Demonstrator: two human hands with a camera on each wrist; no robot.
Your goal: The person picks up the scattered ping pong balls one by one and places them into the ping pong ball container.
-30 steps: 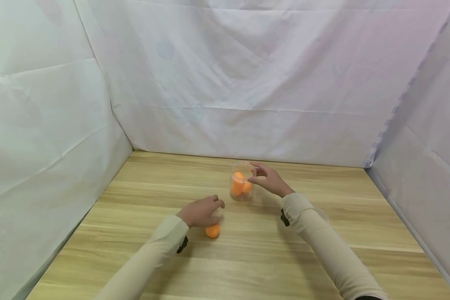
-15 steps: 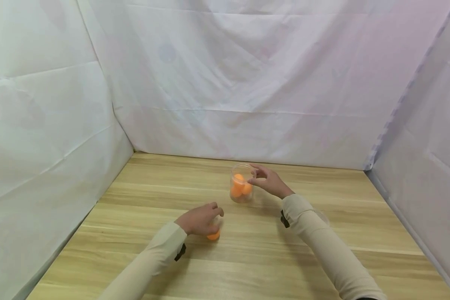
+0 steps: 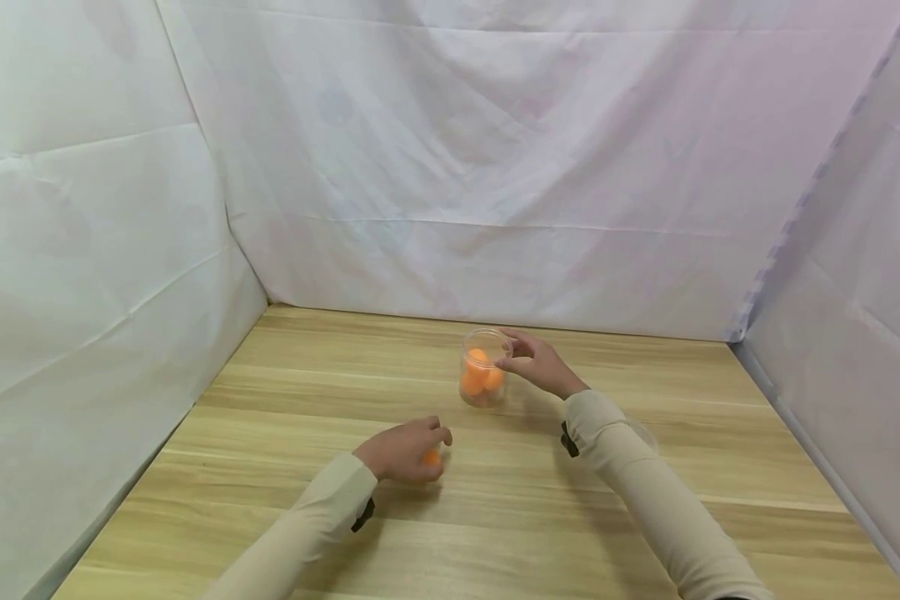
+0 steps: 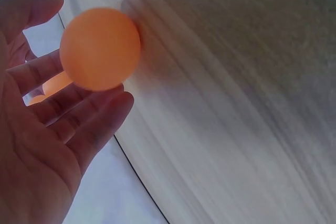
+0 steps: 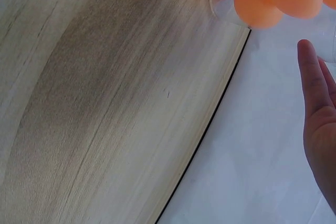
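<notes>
Fingers [image 4: 79,111] of left hand [image 3: 403,451] now curled round orange ball [image 4: 100,48], lifted off surface [image 3: 495,500]. Right hand [image 3: 536,363] still grips jar [image 3: 483,368] rim, ahead-right of left fingers. Ball ready for carry.

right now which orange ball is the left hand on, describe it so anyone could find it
On the wooden table, look nearer than the clear jar. The left hand holds one orange ball there. It is the only ball outside the jar.

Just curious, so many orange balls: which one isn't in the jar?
The orange ball held in the left hand, near the table's front. The others sit inside the clear jar that the right hand steadies.
</notes>
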